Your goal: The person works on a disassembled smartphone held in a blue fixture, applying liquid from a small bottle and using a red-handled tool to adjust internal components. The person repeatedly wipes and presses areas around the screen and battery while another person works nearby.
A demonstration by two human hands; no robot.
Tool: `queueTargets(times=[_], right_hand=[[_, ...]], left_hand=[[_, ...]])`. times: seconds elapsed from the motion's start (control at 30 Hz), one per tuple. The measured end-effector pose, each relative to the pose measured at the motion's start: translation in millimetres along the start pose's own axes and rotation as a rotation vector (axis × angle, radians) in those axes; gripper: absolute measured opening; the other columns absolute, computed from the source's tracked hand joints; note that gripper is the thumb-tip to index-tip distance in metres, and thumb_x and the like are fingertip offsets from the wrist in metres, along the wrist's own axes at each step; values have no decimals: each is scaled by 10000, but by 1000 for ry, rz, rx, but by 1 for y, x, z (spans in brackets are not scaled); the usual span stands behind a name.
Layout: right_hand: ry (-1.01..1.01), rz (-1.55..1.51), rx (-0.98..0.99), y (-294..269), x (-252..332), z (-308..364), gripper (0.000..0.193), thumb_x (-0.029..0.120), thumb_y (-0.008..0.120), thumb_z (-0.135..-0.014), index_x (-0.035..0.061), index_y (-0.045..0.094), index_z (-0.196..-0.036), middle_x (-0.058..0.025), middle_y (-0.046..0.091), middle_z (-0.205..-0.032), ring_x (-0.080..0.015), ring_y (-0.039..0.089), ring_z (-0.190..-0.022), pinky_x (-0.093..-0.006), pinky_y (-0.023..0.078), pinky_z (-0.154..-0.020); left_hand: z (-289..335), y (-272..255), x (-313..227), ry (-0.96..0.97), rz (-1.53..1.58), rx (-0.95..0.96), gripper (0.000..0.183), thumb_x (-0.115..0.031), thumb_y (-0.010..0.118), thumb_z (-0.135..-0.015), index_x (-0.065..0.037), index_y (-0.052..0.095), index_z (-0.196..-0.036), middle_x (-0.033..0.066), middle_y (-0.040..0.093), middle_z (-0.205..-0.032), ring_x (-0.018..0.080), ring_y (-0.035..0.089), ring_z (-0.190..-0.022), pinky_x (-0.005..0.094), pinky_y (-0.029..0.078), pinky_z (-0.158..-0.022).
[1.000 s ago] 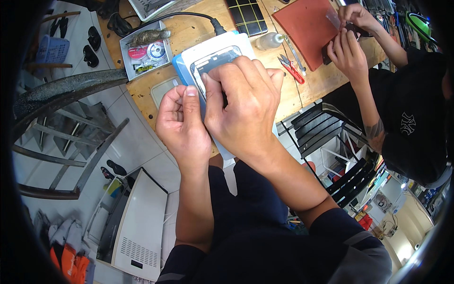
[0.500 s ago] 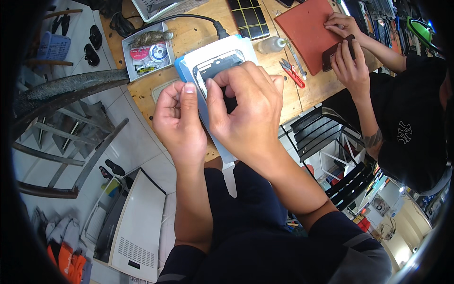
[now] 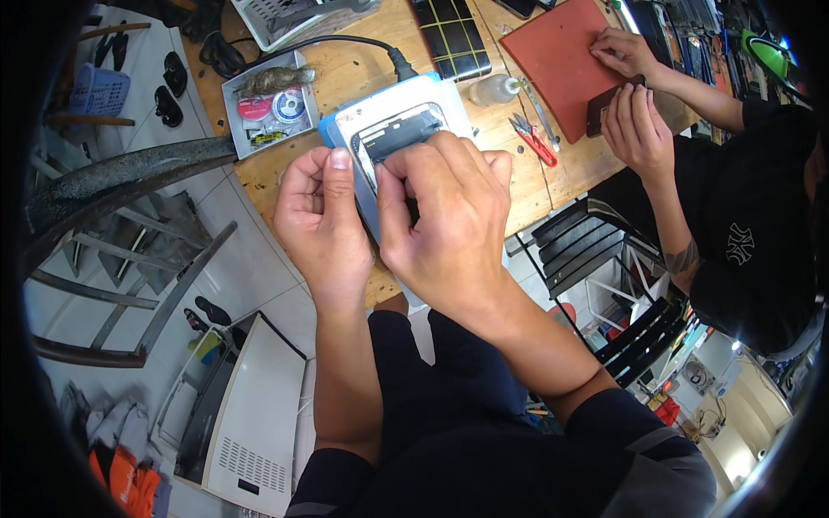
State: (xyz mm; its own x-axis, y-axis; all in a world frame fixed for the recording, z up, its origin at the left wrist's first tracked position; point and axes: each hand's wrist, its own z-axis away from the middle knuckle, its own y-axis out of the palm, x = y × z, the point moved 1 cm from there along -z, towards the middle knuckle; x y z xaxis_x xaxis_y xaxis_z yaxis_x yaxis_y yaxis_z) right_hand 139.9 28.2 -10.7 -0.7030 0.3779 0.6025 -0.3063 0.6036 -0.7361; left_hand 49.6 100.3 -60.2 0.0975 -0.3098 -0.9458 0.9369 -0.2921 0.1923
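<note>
Dark panel (image 3: 399, 136) on white pad (image 3: 380, 105), table (image 3: 363, 69) below. Right hand (image 3: 453, 211) over panel, thumb and fingers together; left hand (image 3: 321, 220) beside pad, thumb on curled fingers. Can't tell if either grips anything.

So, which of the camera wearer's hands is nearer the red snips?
Right: the right hand is left of the red snips; the left hand is farther left, on the right hand's other side.

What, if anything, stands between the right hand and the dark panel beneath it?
Nothing visible: the right hand arches over the dark panel, hiding its near part, so contact there cannot be judged.
</note>
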Motion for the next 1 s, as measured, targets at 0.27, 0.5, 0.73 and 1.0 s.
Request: queueTargets(times=[0.27,0.5,0.73,1.0], right_hand=[[-17,16,-30,3,-2,-4,189,7,833,-792,94,676,-853,-47,601,-785,-248,570,-691,-407,309,-727],[-10,10,-34,6,0,-3,190,12,832,-792,96,676,-862,-45,607,-786,-247,577,-693,-410,311,-726],[5,14,3,2,3,1,191,16,833,-795,102,679,-867,-32,607,-783,-240,583,-690,-408,325,-733],[18,-3,-8,1,1,-2,178,2,825,-801,98,687,-858,-27,596,-757,-231,580,-682,-400,327,-725]], left_hand=[[-4,-1,0,22,-38,7,142,-108,678,-1118,32,688,-1145,52,759,-1018,49,661,-880,219,531,-784],[-9,1,-1,45,-66,-10,130,-99,692,-1110,29,689,-1131,46,750,-1006,46,660,-876,215,535,-780],[-14,-1,-4,35,-91,8,123,-87,702,-1103,32,686,-1130,33,731,-1006,51,656,-893,217,540,-799],[-12,-5,-7,7,-73,29,124,-94,706,-1102,26,684,-1128,37,735,-1015,54,663,-898,217,544,-805]])
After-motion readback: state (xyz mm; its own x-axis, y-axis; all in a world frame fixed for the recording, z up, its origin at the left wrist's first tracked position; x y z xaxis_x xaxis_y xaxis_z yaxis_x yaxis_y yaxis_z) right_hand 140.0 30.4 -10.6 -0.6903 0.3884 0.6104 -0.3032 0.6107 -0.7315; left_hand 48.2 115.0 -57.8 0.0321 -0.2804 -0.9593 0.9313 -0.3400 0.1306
